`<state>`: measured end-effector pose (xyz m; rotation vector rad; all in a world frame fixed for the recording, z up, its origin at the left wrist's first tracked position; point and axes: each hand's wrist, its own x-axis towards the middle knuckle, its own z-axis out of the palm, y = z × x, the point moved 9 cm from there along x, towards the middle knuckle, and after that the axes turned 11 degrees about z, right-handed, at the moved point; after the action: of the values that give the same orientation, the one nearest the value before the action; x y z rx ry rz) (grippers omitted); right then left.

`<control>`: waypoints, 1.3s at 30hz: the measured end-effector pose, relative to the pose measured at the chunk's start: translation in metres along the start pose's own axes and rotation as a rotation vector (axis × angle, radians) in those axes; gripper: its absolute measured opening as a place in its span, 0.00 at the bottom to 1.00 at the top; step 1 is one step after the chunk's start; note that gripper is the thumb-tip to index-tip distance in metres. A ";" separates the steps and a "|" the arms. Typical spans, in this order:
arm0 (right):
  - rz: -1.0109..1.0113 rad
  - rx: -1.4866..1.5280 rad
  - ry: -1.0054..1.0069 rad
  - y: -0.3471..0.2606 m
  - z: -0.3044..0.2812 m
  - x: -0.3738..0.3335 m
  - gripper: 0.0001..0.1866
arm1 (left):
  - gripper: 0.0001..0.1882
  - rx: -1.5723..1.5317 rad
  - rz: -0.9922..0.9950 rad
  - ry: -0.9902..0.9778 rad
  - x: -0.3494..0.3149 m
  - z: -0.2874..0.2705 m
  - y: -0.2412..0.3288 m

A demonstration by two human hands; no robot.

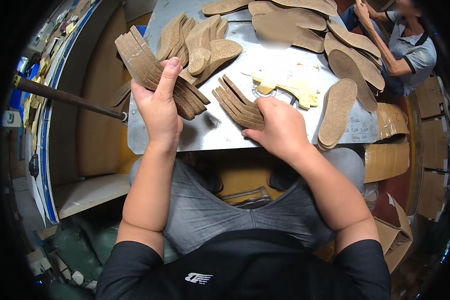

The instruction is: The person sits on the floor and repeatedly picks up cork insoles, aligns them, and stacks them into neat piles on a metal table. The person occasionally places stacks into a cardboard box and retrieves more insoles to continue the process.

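Observation:
My left hand [157, 110] is closed around a thick stack of brown cork insoles [144, 61], held tilted above the left part of the metal table [195, 137]. The thumb presses across the stack's side. Near the table's front edge, my right hand [284, 129] grips a smaller fanned stack of cork insoles [239, 109], its edges facing the left stack. A gap separates the two stacks. Just beyond the left hand lies a loose pile of insoles [201, 47]. A single insole [338, 111] rests to the right of my right hand, over another one.
More insoles [352, 75] overlap along the table's back and right side. A yellow cut-out piece [291, 86] lies mid-table. A metal rod [70, 100] reaches toward the table's left side. At the far right sits another person [410, 55]. Cardboard boxes [387, 162] stand right of the table.

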<state>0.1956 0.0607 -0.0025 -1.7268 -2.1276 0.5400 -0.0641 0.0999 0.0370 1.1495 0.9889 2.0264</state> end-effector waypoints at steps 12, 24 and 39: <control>0.027 -0.010 -0.015 0.002 -0.003 -0.005 0.34 | 0.19 0.018 -0.053 -0.027 -0.007 0.006 -0.004; 0.074 -0.005 -0.043 0.013 -0.008 -0.003 0.28 | 0.23 0.035 -0.109 -0.105 -0.013 0.020 -0.012; 0.096 0.756 0.307 0.042 -0.056 0.004 0.33 | 0.26 -0.247 -0.611 -0.361 -0.102 0.066 -0.052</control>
<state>0.2577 0.0764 0.0256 -1.3576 -1.3719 0.8939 0.0464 0.0692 -0.0282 0.8953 0.7593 1.3513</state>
